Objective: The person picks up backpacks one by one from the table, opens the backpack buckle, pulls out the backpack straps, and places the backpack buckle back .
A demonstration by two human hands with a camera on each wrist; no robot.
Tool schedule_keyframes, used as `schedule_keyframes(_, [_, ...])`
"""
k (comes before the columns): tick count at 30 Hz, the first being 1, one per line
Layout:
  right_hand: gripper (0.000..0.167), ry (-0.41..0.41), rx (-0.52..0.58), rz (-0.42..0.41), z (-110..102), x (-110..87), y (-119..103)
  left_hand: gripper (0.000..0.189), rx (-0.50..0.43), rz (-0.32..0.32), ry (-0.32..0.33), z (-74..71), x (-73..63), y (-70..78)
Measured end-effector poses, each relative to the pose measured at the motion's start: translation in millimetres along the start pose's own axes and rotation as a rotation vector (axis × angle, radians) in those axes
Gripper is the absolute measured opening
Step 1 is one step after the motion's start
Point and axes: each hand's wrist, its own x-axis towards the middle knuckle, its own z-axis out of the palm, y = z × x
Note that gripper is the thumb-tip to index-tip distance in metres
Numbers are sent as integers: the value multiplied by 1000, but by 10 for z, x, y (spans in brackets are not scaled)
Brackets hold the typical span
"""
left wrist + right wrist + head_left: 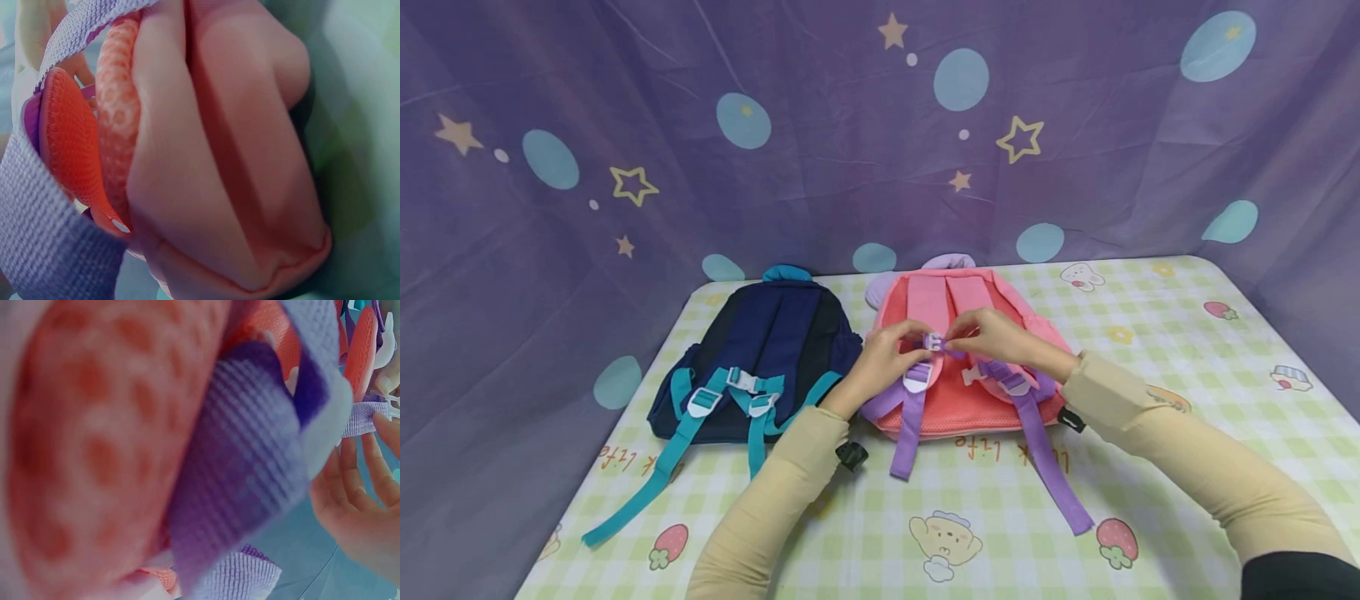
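Note:
On the table lies a pink backpack [955, 408], its straps facing up. Above its left shoulder strap, my left hand [887, 358] holds a white plastic buckle [934, 342] between thumb and fingers. From the other side, my right hand [996, 337] pinches the purple webbing [365, 419] beside that buckle. A second white buckle piece [972, 375] hangs loose at the right shoulder strap, below the right hand. Purple strap ends [1052, 467] trail onto the tablecloth. In the left wrist view, the pink backpack's side and purple webbing [50, 231] largely hide the hand.
A navy backpack [760, 333] with teal straps [658, 467] lies to the left, its white chest buckle [742, 381] joined. The checked tablecloth [1187, 350] covers the table. A purple curtain [850, 150] with stars and spots hangs behind.

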Motion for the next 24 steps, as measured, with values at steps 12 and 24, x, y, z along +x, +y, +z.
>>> schedule_keyframes(12, [7, 7, 62, -4, -9, -20, 11, 27, -20, -23, -27, 23, -11, -11])
schedule_keyframes(24, [7, 49, 51, 6, 22, -22, 24, 30, -41, -36, -51, 40, -8, -15])
